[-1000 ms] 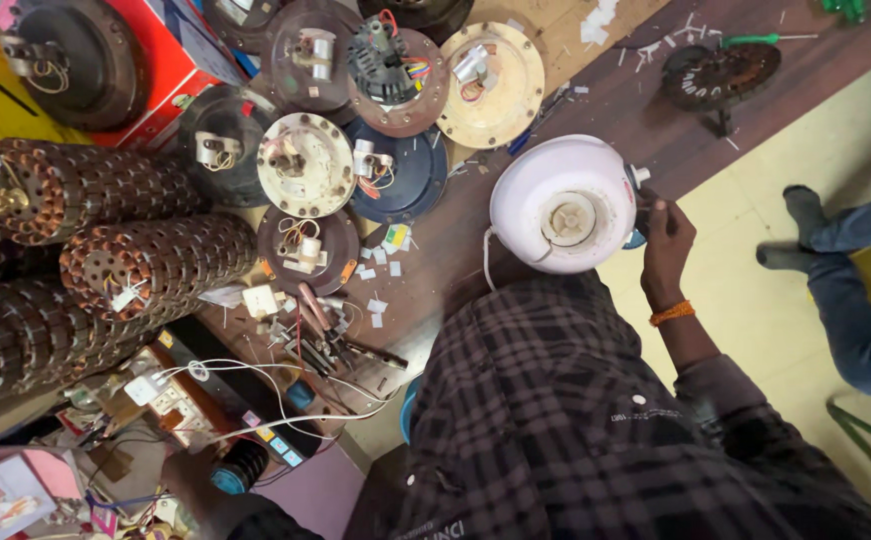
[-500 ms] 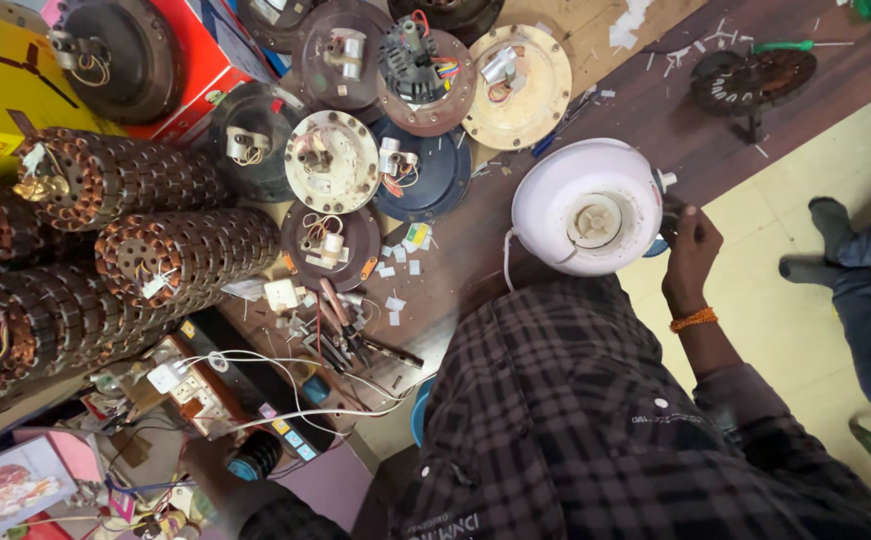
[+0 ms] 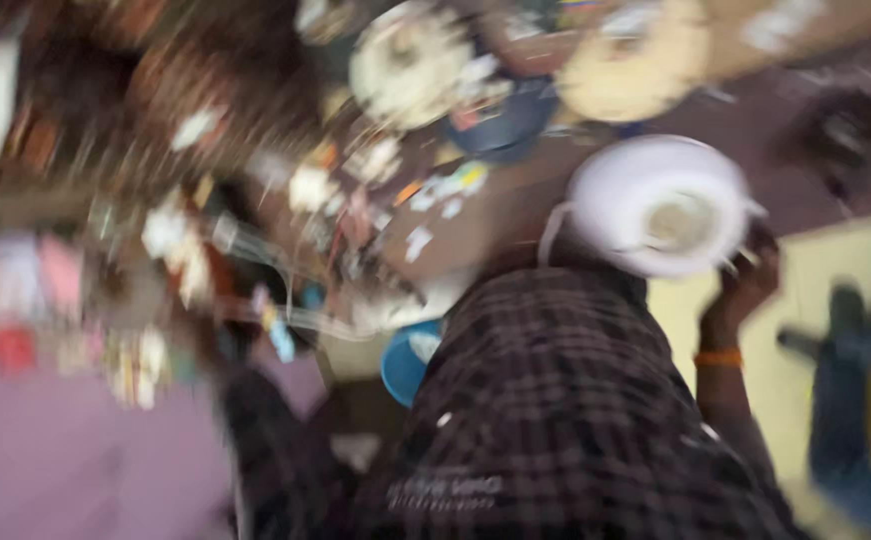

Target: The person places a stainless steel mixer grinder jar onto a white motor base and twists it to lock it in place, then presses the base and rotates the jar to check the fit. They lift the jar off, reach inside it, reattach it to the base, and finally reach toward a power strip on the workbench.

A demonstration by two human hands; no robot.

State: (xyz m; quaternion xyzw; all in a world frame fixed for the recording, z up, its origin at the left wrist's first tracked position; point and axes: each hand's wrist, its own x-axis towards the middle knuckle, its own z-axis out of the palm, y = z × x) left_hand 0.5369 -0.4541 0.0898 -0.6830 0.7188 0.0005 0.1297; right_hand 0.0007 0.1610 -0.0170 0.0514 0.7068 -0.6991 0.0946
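My view is smeared with motion. I see a right hand (image 3: 745,285), orange band at the wrist, against the lower right rim of a round white motor housing (image 3: 660,205) on the brown bench (image 3: 515,200); whether its fingers grip it I cannot tell. The housing's open centre shows a pale hub. A blue bowl-like thing (image 3: 407,362) sits below, contents unreadable. I cannot find the left hand.

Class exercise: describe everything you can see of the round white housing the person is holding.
The white housing is a round, dome-like shell, seemingly plastic or painted metal, with a paler circular recess at its centre. It sits on the brown bench edge. The right hand grips its lower right rim; a white cord loops from its left side. Motion blur hides finer detail.
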